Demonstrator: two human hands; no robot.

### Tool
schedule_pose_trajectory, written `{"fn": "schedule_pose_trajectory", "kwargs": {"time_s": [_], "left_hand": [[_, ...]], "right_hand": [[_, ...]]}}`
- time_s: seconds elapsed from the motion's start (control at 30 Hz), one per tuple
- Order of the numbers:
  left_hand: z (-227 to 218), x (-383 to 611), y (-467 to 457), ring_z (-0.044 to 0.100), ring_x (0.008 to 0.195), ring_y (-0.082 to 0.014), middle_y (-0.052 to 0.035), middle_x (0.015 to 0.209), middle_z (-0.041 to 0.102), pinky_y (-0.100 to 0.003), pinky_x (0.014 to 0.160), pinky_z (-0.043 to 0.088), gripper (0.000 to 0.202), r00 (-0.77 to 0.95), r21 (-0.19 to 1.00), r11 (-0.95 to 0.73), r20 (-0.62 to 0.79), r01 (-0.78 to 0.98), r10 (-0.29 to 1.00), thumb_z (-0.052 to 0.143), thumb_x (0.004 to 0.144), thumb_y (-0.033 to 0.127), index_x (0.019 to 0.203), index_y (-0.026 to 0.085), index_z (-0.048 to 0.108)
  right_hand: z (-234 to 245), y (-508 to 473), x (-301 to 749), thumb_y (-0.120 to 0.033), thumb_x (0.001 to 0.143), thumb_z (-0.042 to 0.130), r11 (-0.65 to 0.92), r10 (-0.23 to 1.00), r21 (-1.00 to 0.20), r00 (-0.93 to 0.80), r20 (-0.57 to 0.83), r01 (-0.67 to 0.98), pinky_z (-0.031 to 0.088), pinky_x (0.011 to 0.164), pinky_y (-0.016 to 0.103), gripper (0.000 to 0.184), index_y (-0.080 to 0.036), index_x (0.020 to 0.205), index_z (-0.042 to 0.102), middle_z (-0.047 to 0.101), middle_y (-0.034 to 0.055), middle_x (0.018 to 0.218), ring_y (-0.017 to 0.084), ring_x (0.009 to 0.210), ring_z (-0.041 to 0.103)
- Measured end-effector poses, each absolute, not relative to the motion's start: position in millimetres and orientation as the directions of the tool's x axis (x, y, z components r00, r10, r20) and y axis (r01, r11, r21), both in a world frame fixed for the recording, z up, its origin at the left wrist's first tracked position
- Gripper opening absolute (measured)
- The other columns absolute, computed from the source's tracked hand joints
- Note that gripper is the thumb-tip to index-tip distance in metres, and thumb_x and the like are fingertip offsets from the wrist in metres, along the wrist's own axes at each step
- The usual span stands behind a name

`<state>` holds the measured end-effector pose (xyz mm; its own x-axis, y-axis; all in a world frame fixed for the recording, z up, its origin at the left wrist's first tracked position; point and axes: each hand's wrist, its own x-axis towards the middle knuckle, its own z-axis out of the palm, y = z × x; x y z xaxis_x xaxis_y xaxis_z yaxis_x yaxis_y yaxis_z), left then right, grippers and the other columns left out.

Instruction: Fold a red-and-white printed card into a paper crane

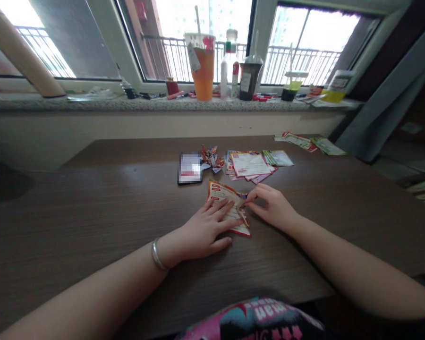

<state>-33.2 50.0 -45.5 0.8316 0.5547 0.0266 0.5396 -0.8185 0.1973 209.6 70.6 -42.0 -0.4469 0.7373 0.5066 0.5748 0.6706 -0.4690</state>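
A printed paper leaflet point(219, 191) with a red and orange border lies on the brown table, its right side creased and folded over. My left hand point(212, 226), with a silver bangle at the wrist, rests flat on the leaflet with its fingers spread. At the right edge, my right hand point(269, 203) pinches the leaflet's creased part between thumb and fingertips. Just beyond it lie a dark-framed phone-like device point(190, 169) with a blurred screen and a folded colourful paper piece point(211, 158). The fold under my left fingers is partly hidden.
A stack of leaflets point(251, 164) and green-printed papers point(279, 158) lie behind my right hand on the table point(92, 198). More papers point(327, 146) lie at the far right. The windowsill holds an orange drink cup point(203, 75), bottles and a dark cup point(250, 80).
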Motion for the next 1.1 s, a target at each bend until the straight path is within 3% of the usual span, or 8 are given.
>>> {"fn": "schedule_pose_trajectory", "kwargs": {"time_s": [0.07, 0.17, 0.3, 0.47, 0.8, 0.97, 1.1], "left_hand": [[-45, -33, 50, 0.012, 0.145, -0.0308, -0.0043, 0.158, 0.016, -0.055, 0.116, 0.009, 0.054, 0.832, 0.201, -0.819, 0.030, 0.538, 0.554, 0.055, 0.088, 0.036, 0.140, 0.036, 0.040], [-45, -33, 50, 0.012, 0.145, -0.0310, -0.0036, 0.158, 0.015, -0.054, 0.117, 0.010, 0.054, 0.828, 0.204, -0.815, 0.033, 0.542, 0.559, 0.055, 0.088, 0.036, 0.140, 0.036, 0.040], [-45, -33, 50, 0.012, 0.145, -0.0309, -0.0049, 0.159, 0.014, -0.054, 0.116, 0.012, 0.055, 0.832, 0.200, -0.819, 0.030, 0.538, 0.554, 0.054, 0.088, 0.037, 0.141, 0.036, 0.038], [-47, -34, 51, 0.015, 0.145, -0.0310, -0.0045, 0.158, 0.016, -0.053, 0.116, 0.014, 0.055, 0.837, 0.198, -0.826, 0.047, 0.528, 0.546, 0.054, 0.088, 0.038, 0.141, 0.035, 0.039], [-45, -34, 51, 0.018, 0.144, -0.0311, -0.0043, 0.158, 0.019, -0.053, 0.115, 0.015, 0.056, 0.831, 0.199, -0.816, 0.016, 0.542, 0.556, 0.052, 0.090, 0.040, 0.143, 0.038, 0.034], [-44, -34, 50, 0.017, 0.145, -0.0305, -0.0050, 0.158, 0.019, -0.052, 0.116, 0.014, 0.055, 0.829, 0.196, -0.814, 0.011, 0.546, 0.559, 0.052, 0.089, 0.041, 0.142, 0.036, 0.036], [-44, -35, 50, 0.018, 0.144, -0.0306, -0.0046, 0.157, 0.020, -0.052, 0.116, 0.013, 0.056, 0.826, 0.196, -0.812, 0.023, 0.549, 0.564, 0.054, 0.088, 0.040, 0.142, 0.036, 0.037]], "right_hand": [[-45, 70, 208, -0.016, 0.081, 0.060, 0.622, 0.780, -0.516, -0.403, 0.479, 0.589, 0.049, 0.071, 0.027, 0.006, -0.021, 0.085, 0.059, 0.063, 0.0014, 0.083, 0.015, 0.076, 0.060], [-49, 72, 205, -0.019, 0.079, 0.061, 0.538, 0.841, -0.608, -0.318, 0.438, 0.584, 0.050, 0.073, 0.029, 0.020, -0.021, 0.099, 0.055, 0.064, 0.0030, 0.090, 0.015, 0.078, 0.061], [-52, 75, 202, -0.024, 0.079, 0.059, 0.485, 0.874, -0.661, -0.286, 0.394, 0.572, 0.049, 0.070, 0.028, 0.013, -0.020, 0.091, 0.057, 0.064, 0.0024, 0.084, 0.015, 0.073, 0.059], [-54, 76, 198, -0.028, 0.078, 0.060, 0.403, 0.915, -0.665, -0.276, 0.294, 0.629, 0.041, 0.055, 0.023, 0.009, -0.020, 0.078, 0.057, 0.057, -0.0029, 0.065, 0.011, 0.056, 0.051], [-56, 81, 203, -0.037, 0.079, 0.058, 0.275, 0.962, -0.632, -0.207, 0.180, 0.725, 0.038, 0.054, 0.024, 0.019, -0.021, 0.071, 0.053, 0.059, -0.0027, 0.063, 0.013, 0.056, 0.052], [-55, 82, 203, -0.033, 0.082, 0.055, 0.249, 0.968, -0.622, -0.181, 0.171, 0.742, 0.041, 0.060, 0.026, 0.013, -0.020, 0.081, 0.056, 0.065, 0.0010, 0.074, 0.015, 0.066, 0.057], [-57, 83, 203, -0.034, 0.081, 0.057, 0.254, 0.967, -0.674, -0.195, 0.164, 0.694, 0.041, 0.060, 0.027, 0.014, -0.020, 0.081, 0.055, 0.062, -0.0001, 0.070, 0.015, 0.064, 0.055]]}}
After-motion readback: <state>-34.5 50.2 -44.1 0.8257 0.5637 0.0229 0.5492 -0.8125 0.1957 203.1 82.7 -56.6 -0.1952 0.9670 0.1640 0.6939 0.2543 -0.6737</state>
